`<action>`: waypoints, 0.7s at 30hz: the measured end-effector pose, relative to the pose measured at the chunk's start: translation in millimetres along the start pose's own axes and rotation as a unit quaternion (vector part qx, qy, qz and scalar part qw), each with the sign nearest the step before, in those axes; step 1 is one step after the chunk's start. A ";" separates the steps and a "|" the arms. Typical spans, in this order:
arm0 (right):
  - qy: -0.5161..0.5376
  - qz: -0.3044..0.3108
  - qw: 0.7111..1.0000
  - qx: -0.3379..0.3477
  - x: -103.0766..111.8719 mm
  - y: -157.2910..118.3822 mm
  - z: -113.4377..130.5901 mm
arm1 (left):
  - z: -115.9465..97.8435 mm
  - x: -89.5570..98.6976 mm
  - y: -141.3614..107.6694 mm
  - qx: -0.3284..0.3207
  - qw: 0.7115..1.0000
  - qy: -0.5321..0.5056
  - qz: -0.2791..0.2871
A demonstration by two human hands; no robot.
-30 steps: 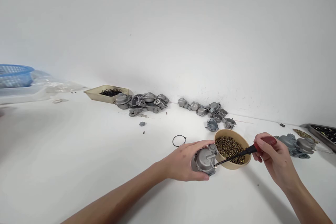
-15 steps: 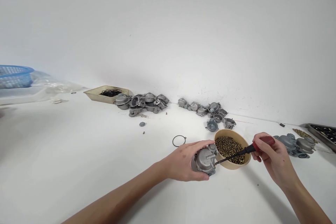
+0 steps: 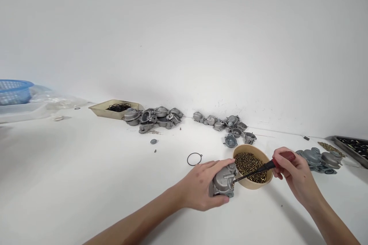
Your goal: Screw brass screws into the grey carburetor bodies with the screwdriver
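My left hand (image 3: 202, 187) is wrapped round a grey metal carburetor (image 3: 223, 180), thumb and fingers on opposite sides of it. In my right hand (image 3: 296, 174) is a screwdriver (image 3: 267, 165) with a red and black handle. Its tip meets the right side of the carburetor, where a small brass-coloured spot shows; a screw there is too small to make out surely. Just behind the shaft stands a tan round tub (image 3: 252, 186) full of brass-coloured screws (image 3: 250, 164). A black rubber ring (image 3: 194, 159) lies on the table by my left hand.
Grey metal parts lie in a left pile (image 3: 161, 116) and a middle group (image 3: 231, 126) along the wall. More carburetors (image 3: 319, 159) sit at right, near a dark tray (image 3: 349, 149). A beige tray (image 3: 99, 111) holds black rings. A blue basket (image 3: 15, 92) stands far left.
The carburetor has turned slightly in my left hand, and the screwdriver's tip stays against its side. My right hand has shifted slightly on the handle. The whole view has moved a little.
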State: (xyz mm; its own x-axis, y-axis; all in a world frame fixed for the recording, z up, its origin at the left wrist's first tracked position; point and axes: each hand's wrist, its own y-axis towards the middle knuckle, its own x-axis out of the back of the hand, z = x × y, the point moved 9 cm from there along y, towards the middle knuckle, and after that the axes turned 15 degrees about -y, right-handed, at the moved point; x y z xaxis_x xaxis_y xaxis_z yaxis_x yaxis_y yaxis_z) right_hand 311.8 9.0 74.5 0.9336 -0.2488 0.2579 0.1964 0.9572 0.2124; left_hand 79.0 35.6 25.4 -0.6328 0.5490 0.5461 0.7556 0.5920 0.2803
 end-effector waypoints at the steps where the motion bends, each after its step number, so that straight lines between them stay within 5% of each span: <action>1: 0.000 -0.001 1.000 0.000 0.2 0.1 -0.4 | 0.7 -0.9 0.1 0.004 1.000 0.005 -0.005; 14: 0.002 0.008 1.000 0.004 -3.0 0.0 -3.3 | 0.6 -4.8 1.8 0.021 0.999 0.027 -0.024; 21: -0.040 -0.121 0.989 0.079 37.8 7.1 6.1 | -3.7 -3.3 0.5 0.007 0.997 0.054 -0.047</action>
State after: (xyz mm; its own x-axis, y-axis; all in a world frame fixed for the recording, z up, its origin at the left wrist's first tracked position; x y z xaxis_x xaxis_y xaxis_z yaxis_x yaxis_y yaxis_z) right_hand 346.6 5.5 91.5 0.8366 -0.4854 0.2538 0.3567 0.8345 0.4201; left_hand 82.1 31.9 26.6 -0.6779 0.4251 0.5998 0.6911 0.6467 0.3227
